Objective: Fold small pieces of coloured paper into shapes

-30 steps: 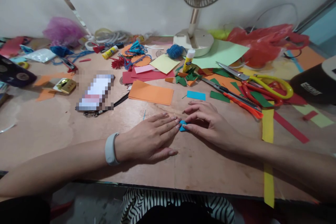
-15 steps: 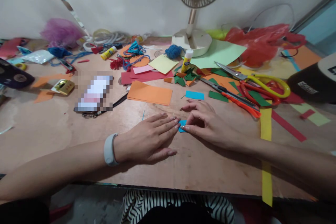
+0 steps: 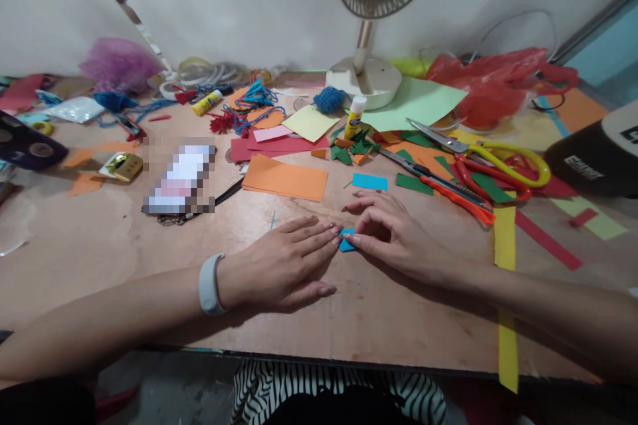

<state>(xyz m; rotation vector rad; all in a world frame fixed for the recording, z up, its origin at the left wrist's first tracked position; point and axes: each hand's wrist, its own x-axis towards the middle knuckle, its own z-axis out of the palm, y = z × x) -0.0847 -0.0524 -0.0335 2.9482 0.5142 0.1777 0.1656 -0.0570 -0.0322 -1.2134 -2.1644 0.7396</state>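
Craft workspace: scissors (image 3: 462, 145), glue stick (image 3: 355, 118), orange paper (image 3: 285, 178).

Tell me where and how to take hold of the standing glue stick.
Take the glue stick around its upper barrel, just under the white cap, coming from the right. It stands nearly upright, so its barrel should suit a sideways hold; green and orange scraps crowd its base, and the blue yarn ball lies to its left.

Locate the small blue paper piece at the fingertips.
Head view, right of and below centre: the small blue paper piece lies on the brown wooden table, between the left hand and right hand.
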